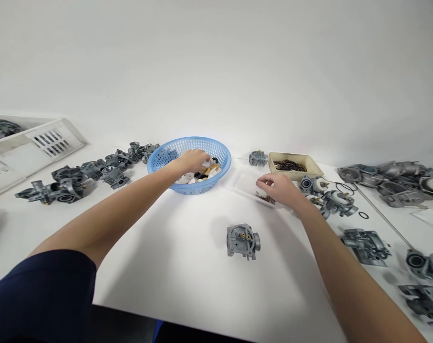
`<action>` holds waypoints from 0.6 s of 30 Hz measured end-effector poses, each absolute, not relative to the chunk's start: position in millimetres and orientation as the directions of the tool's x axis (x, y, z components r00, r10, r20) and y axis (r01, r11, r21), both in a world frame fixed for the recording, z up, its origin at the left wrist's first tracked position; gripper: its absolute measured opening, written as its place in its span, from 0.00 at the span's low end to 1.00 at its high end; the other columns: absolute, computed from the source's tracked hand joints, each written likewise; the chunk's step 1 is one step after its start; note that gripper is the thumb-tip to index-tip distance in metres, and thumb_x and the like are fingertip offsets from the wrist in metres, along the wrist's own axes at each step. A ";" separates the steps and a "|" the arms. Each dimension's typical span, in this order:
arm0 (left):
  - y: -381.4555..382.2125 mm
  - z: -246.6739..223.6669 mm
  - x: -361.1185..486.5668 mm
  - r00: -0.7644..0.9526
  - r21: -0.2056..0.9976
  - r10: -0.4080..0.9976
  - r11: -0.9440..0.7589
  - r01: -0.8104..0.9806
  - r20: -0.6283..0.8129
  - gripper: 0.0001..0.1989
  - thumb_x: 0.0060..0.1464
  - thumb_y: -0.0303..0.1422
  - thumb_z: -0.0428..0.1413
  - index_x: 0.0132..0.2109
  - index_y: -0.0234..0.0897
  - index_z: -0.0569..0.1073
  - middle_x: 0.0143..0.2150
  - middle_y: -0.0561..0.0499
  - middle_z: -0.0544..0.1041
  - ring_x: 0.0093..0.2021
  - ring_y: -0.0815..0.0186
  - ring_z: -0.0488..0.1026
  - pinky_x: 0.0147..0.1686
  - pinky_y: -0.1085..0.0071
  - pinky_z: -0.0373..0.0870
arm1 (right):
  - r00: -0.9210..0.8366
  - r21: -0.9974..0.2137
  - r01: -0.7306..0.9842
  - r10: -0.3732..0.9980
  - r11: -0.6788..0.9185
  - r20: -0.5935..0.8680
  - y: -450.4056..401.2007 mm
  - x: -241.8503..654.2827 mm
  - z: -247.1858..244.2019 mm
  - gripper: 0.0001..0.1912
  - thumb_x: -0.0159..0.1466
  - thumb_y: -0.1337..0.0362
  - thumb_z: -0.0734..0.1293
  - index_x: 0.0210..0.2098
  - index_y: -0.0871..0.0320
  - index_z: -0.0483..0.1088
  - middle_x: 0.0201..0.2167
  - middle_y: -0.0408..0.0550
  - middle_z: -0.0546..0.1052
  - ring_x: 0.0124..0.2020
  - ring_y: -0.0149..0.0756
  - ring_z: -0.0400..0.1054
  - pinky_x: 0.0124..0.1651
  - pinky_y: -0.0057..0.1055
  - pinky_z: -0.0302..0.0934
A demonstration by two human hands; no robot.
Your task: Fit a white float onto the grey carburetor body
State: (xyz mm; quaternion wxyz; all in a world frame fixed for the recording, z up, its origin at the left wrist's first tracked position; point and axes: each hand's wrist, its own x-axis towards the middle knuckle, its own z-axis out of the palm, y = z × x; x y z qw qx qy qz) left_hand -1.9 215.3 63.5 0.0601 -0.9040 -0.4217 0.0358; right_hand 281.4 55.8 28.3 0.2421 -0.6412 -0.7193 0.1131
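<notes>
Fingers, left hand (194,159): curling down into the blue basket (159,159), upper centre of frame, closing around the small white and tan parts (206,170); whether one is actually pinched, I cannot tell.
Fingers, right hand (279,186): bending loosely over the clear tray (242,183), right of centre, thumb and forefinger nearing each other above the small brown pieces (264,197); grip not confirmable.
Work piece: one grey carburetor body (242,241) is sitting alone on the white table (173,257), lower centre, well apart from both hands, nearer the camera.
Progress, judged: picking of small parts appears under way; nothing is being fitted to the lone body yet.
Stock, left of frame: a row of carburetor bodies (91,174) is lying beside the basket.
Stock, right of frame: more castings (391,178) and a beige tray of dark rings (291,166).
</notes>
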 end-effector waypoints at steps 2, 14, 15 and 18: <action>219.3 63.0 -3.7 0.626 -0.153 0.780 -0.620 0.770 -0.009 0.16 0.65 0.39 0.57 0.53 0.33 0.74 0.50 0.44 0.75 0.53 0.57 0.72 0.55 0.53 0.70 | -0.052 -0.502 0.851 0.976 0.155 0.212 57.0 282.9 28.5 0.14 0.67 0.61 0.63 0.36 0.59 0.80 0.36 0.48 0.81 0.35 0.37 0.72 0.36 0.30 0.59; 121.9 101.8 2.6 0.630 0.107 0.665 -0.717 0.689 0.400 0.08 0.59 0.37 0.53 0.40 0.37 0.71 0.40 0.51 0.78 0.40 0.66 0.74 0.42 0.70 0.69 | -0.050 -0.664 0.706 0.952 0.247 0.301 48.5 283.1 48.6 0.11 0.65 0.61 0.65 0.35 0.58 0.79 0.33 0.45 0.80 0.31 0.34 0.70 0.34 0.30 0.62; 102.4 98.3 3.8 0.659 0.131 0.572 -0.794 0.593 0.487 0.06 0.58 0.35 0.54 0.38 0.37 0.71 0.38 0.52 0.77 0.38 0.67 0.74 0.40 0.71 0.69 | -0.059 -0.677 0.685 0.947 0.269 0.316 44.7 280.3 51.6 0.12 0.66 0.61 0.65 0.33 0.58 0.79 0.32 0.45 0.80 0.30 0.34 0.70 0.34 0.29 0.62; 61.3 71.5 3.8 0.754 0.003 0.314 -0.924 0.383 0.576 0.06 0.62 0.31 0.53 0.45 0.36 0.71 0.42 0.49 0.78 0.43 0.65 0.76 0.42 0.69 0.71 | -0.082 -0.705 0.630 0.930 0.327 0.359 25.9 267.7 47.6 0.12 0.66 0.61 0.65 0.30 0.58 0.77 0.30 0.44 0.79 0.30 0.33 0.69 0.33 0.29 0.62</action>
